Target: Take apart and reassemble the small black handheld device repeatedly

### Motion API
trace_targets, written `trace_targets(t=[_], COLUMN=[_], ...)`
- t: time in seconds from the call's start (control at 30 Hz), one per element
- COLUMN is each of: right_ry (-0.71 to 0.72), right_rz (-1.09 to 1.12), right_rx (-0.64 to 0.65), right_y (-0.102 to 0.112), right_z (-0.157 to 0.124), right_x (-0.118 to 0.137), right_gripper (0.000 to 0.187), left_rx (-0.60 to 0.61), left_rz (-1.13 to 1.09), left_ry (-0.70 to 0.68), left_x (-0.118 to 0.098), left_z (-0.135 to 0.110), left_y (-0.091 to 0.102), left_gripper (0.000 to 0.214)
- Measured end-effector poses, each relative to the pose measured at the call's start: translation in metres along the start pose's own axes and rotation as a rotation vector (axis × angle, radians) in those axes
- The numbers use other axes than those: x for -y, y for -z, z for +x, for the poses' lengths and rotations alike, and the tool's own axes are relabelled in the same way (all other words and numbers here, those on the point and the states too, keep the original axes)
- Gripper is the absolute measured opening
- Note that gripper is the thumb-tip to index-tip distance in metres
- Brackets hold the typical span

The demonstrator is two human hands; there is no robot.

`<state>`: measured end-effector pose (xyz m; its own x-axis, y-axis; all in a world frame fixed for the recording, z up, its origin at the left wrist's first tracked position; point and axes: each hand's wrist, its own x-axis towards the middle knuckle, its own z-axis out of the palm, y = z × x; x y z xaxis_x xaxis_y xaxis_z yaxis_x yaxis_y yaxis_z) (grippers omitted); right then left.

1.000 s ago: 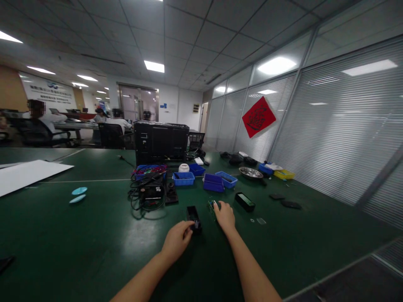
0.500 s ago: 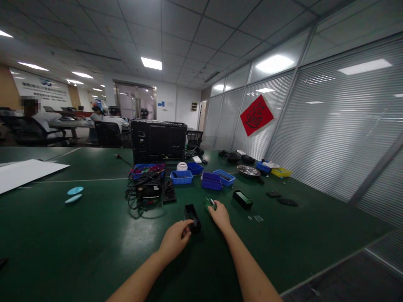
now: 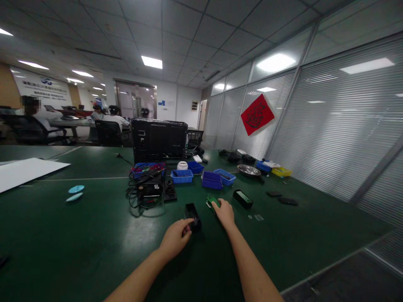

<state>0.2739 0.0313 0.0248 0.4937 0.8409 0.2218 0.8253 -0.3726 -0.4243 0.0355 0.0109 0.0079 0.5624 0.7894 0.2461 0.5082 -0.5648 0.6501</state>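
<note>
My left hand (image 3: 176, 235) is closed at the near end of a small black open-topped box (image 3: 190, 209), thumb and fingers pinching its rim. The box lies on the green table; its inside is dark. To the right, my right hand (image 3: 225, 213) is closed on a green circuit board (image 3: 212, 199), thumb on the left and fingers over the top. A pale edge shows along the board's left side. Farther right lies a black case with a greenish window (image 3: 243, 199). Near it are a small white ring (image 3: 249, 217) and a clear flat piece (image 3: 258, 217).
Blue bins (image 3: 212, 180) stand beyond my hands, with a baseball (image 3: 182, 166) behind one. A black cabled unit (image 3: 149, 189) sits left of them, before a large black device (image 3: 159, 140). At right are a metal dish (image 3: 248, 170) and dark flat pieces (image 3: 288, 201). People sit in the background.
The circuit board in my right hand has turned, so its flat green face now shows more. My left hand stays at the black box.
</note>
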Motion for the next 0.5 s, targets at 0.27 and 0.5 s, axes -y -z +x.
trace_targets(t=[0.27, 0.5], right_ry=[0.058, 0.22], right_rz=[0.034, 0.368], right_rx=[0.012, 0.15], right_y=[-0.006, -0.006], right_z=[-0.001, 0.002], right_x=[-0.001, -0.002], right_gripper=[0.048, 0.047], left_rx=[0.137, -0.186], left_rz=[-0.057, -0.044], left_ry=[-0.149, -0.011], left_x=[-0.007, 0.008], left_z=[-0.007, 0.0], left_y=[0.008, 0.004], left_gripper=[0.065, 0.041])
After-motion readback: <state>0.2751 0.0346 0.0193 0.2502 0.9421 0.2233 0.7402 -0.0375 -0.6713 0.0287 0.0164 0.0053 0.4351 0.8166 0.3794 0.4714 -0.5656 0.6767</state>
